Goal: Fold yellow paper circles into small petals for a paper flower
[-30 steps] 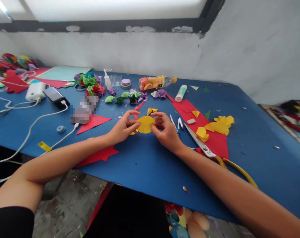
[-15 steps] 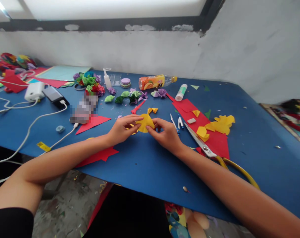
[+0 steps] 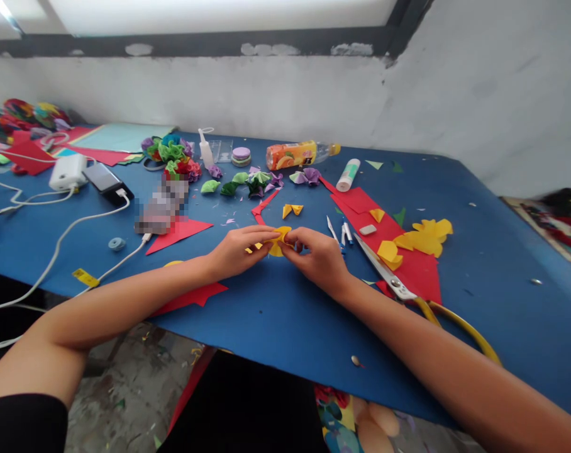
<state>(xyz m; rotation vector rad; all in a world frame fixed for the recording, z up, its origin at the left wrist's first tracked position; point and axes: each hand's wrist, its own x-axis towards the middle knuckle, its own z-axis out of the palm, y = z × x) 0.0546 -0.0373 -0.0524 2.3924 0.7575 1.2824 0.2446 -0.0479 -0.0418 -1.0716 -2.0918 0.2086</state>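
A small yellow paper piece (image 3: 277, 242) is pinched between both my hands just above the blue table (image 3: 276, 314). My left hand (image 3: 241, 251) grips its left side with closed fingers. My right hand (image 3: 316, 258) holds its right side, fingers curled over it. Most of the paper is hidden by my fingers. Large scissors (image 3: 389, 277) with yellow handles lie just right of my right hand. Folded yellow paper scraps (image 3: 422, 236) rest on a red paper sheet (image 3: 408, 264) further right.
Crumpled paper flowers (image 3: 172, 157), a glue bottle (image 3: 204, 151), an orange drink bottle (image 3: 297, 154), a glue stick (image 3: 348, 175) and pens (image 3: 344, 233) lie behind my hands. A phone (image 3: 106, 181), a white charger (image 3: 67, 171) and cables lie at the left. Red triangles (image 3: 177, 231) sit near the front edge.
The yellow paper was a flat round disc held open; my fingers have folded it together into a small bunched piece. Both hands have closed in toward each other.
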